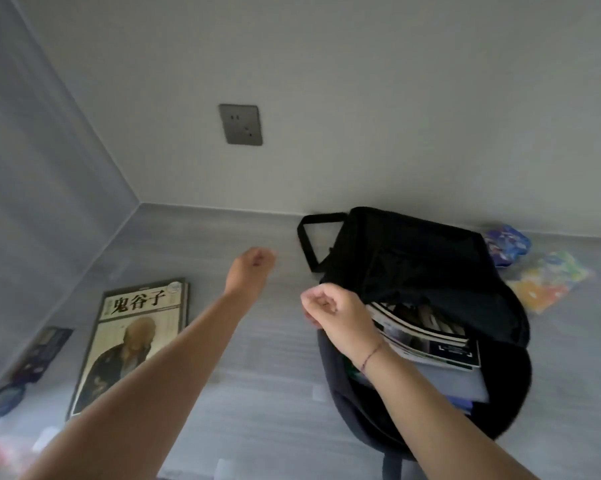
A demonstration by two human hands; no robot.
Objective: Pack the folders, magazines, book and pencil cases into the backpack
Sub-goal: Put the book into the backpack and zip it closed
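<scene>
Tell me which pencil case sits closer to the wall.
The blue patterned pencil case, beside the backpack and nearest the wall; the yellow-orange pencil case lies in front of it, further out on the surface.

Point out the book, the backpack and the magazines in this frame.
book (pixel 132 344), head view, middle of its front cover, on the portrait.
backpack (pixel 413 258), head view, black upper flap above the opening.
magazines (pixel 430 336), head view, top cover sticking out of the opening.
</scene>
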